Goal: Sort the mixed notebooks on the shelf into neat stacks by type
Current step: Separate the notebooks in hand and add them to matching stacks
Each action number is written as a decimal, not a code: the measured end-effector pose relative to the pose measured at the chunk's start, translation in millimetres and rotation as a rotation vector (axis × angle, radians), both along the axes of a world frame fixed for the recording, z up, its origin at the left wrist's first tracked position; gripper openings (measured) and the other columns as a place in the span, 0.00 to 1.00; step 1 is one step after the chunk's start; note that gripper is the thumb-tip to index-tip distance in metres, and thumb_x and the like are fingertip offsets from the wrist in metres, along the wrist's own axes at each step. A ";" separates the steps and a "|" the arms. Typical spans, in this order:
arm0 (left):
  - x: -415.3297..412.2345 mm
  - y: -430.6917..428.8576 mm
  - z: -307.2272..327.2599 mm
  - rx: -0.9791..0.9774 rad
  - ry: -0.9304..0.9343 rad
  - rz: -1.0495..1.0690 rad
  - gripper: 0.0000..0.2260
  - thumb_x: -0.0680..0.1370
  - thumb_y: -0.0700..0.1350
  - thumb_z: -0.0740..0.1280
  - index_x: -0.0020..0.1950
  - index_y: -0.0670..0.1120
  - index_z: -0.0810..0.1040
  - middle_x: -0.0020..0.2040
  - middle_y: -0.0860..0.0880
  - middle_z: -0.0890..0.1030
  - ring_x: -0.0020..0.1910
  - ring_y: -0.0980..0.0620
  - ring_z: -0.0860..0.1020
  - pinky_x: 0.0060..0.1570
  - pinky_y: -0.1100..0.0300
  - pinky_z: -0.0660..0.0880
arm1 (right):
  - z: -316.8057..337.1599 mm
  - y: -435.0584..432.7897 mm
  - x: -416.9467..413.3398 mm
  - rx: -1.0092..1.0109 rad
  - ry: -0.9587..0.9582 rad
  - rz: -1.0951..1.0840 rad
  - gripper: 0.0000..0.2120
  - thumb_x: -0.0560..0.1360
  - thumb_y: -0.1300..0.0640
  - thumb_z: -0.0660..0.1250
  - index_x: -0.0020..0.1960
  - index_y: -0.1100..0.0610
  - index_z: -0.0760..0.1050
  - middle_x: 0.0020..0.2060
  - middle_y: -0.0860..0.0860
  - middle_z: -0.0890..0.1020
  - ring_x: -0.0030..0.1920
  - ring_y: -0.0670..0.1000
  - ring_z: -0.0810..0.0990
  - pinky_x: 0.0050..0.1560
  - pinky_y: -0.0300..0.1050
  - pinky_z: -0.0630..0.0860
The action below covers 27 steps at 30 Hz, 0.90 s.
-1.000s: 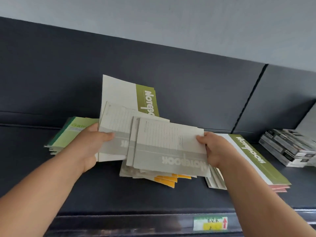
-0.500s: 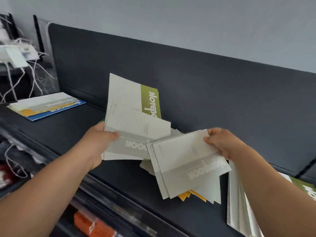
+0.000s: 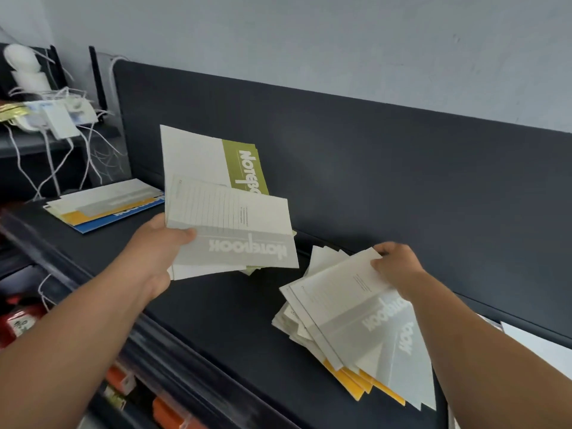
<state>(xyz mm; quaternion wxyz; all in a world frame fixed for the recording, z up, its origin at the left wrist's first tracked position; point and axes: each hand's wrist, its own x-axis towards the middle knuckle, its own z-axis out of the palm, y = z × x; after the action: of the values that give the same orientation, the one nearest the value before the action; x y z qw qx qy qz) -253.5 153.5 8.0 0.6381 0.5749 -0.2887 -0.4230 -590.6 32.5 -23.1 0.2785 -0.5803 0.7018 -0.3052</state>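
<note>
My left hand point(image 3: 158, 252) grips two notebooks above the dark shelf point(image 3: 223, 317): a grey-banded notebook point(image 3: 238, 230) in front and a larger green-banded notebook point(image 3: 213, 159) behind it. My right hand point(image 3: 394, 267) pinches the far corner of another grey-banded notebook point(image 3: 349, 308), which lies atop a fanned pile of grey notebooks point(image 3: 297, 323). Yellow notebooks point(image 3: 356, 382) peek out beneath that pile.
A small stack with a grey, a yellow and a blue notebook point(image 3: 105, 205) lies at the far left of the shelf. White cords and tags point(image 3: 46, 119) hang beyond it. Red and orange packages point(image 3: 18, 320) sit on a lower level. The dark back panel point(image 3: 402, 168) rises behind.
The view has swung left. My hands have pulled apart: the left keeps the green and one grey notebook raised, and the right has carried the other grey notebook down onto the fanned pile.
</note>
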 end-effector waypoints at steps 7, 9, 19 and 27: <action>-24.9 -10.5 -8.6 0.064 0.029 -0.158 0.12 0.78 0.35 0.66 0.58 0.48 0.77 0.52 0.46 0.82 0.51 0.45 0.80 0.42 0.52 0.77 | -6.2 8.3 17.2 -0.105 0.049 -0.009 0.07 0.76 0.61 0.65 0.51 0.50 0.77 0.44 0.50 0.80 0.48 0.58 0.76 0.43 0.45 0.75; -33.5 -12.6 -11.0 0.060 0.034 -0.190 0.11 0.78 0.35 0.66 0.55 0.49 0.78 0.51 0.47 0.82 0.50 0.46 0.80 0.41 0.53 0.77 | -1.2 14.5 24.6 -0.193 0.032 -0.020 0.16 0.78 0.59 0.62 0.34 0.48 0.64 0.31 0.45 0.67 0.36 0.53 0.66 0.30 0.39 0.62; -49.9 -15.7 -10.0 0.023 0.059 -0.252 0.11 0.77 0.36 0.67 0.54 0.51 0.79 0.54 0.48 0.83 0.55 0.44 0.80 0.52 0.46 0.77 | 19.0 67.5 58.5 0.187 -0.625 0.152 0.11 0.74 0.57 0.72 0.55 0.56 0.76 0.53 0.52 0.83 0.48 0.51 0.79 0.40 0.42 0.76; -66.1 -9.4 -4.0 0.005 0.150 -0.191 0.08 0.82 0.51 0.60 0.57 0.53 0.77 0.49 0.51 0.82 0.46 0.49 0.80 0.38 0.55 0.75 | 17.7 79.6 41.3 0.168 -0.617 0.109 0.09 0.79 0.61 0.66 0.58 0.53 0.75 0.54 0.50 0.81 0.54 0.53 0.80 0.38 0.44 0.81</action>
<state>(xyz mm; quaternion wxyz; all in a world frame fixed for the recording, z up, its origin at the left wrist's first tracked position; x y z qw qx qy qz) -319.5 144.1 4.1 0.6133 0.5132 -0.2925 -0.5243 -549.3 112.2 -5.4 0.5411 -0.4721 0.5748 -0.3922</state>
